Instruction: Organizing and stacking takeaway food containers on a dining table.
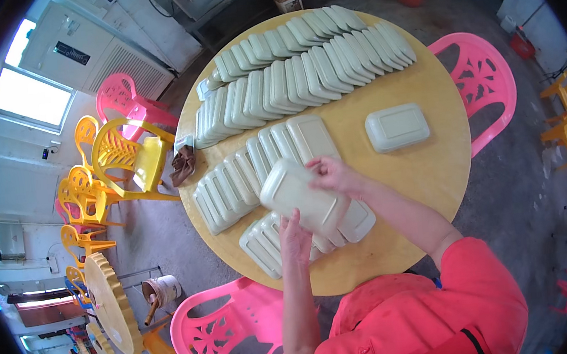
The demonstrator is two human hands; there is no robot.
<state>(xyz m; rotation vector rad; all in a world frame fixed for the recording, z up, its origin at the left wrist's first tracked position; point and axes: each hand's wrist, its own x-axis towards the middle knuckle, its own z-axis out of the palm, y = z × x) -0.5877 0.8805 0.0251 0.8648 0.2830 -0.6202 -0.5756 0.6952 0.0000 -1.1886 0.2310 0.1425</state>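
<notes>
Both of my hands hold one pale rectangular lidded container (301, 195) above a round yellow table (412, 201). My left hand (296, 239) grips its near edge, thumb on top. At the far right corner, my right hand (334, 175) has its fingers on the rim. Beneath and around it, similar containers lie in slanted, overlapping rows: a near row (264, 247) partly hidden by my left arm, a middle row (233, 181), a long row (281, 88) and a far row (272, 44). A single container (397, 127) lies apart on the right.
A brown cloth (183, 164) hangs at the table's left edge. Pink plastic chairs stand close by at the near left (231, 328) and right (487, 83). Yellow chairs (135, 154) line the left side. A white bucket (162, 290) sits on the floor.
</notes>
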